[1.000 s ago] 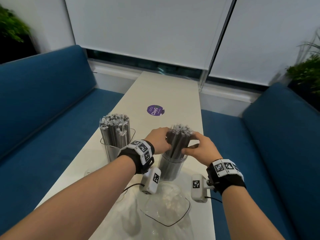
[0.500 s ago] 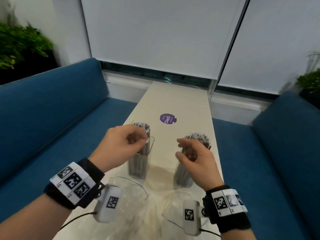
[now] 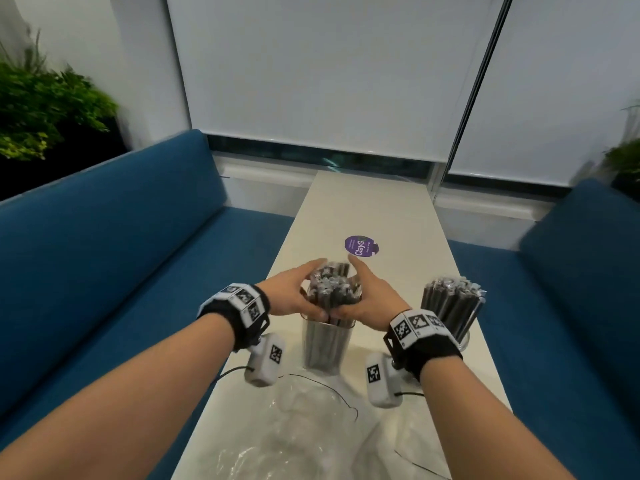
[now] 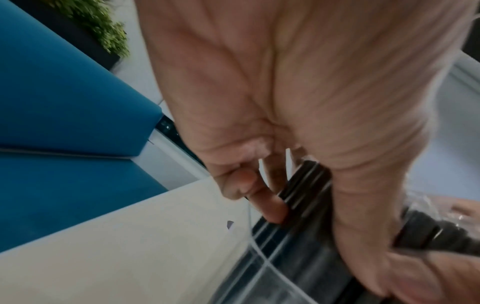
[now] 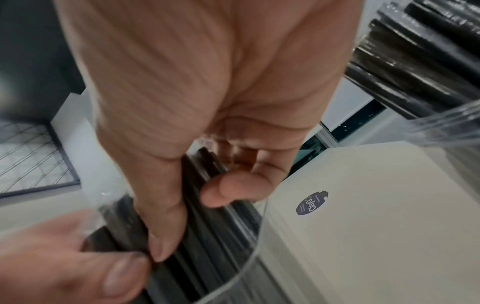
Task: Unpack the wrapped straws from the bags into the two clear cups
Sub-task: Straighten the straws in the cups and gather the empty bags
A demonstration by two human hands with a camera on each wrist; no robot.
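Observation:
Two clear cups stand on the white table [image 3: 398, 223], both packed with dark wrapped straws. Both hands are at the left cup [image 3: 325, 348]. My left hand [image 3: 301, 292] curls round the left side of its straw bundle [image 3: 332, 289] and my right hand [image 3: 362, 292] round the right side, thumbs meeting at the near side just above the rim. The left wrist view has my fingers [image 4: 272, 205] against the straws [image 4: 303, 197]. The right wrist view has my right thumb [image 5: 166, 226] pressed on the straws [image 5: 213, 236]. The right cup [image 3: 450, 317] stands untouched.
Crumpled clear plastic bags [image 3: 304, 420] lie on the near end of the table with thin black cables over them. A purple round sticker [image 3: 361, 246] sits beyond the cups. Blue sofas [image 3: 121, 271] flank the narrow table, with plants [image 3: 45, 105] in the corners.
One second ago both hands held the right cup's straws. They lifted apart, moved left, and now grip the left cup's bundle. The head view has also shifted.

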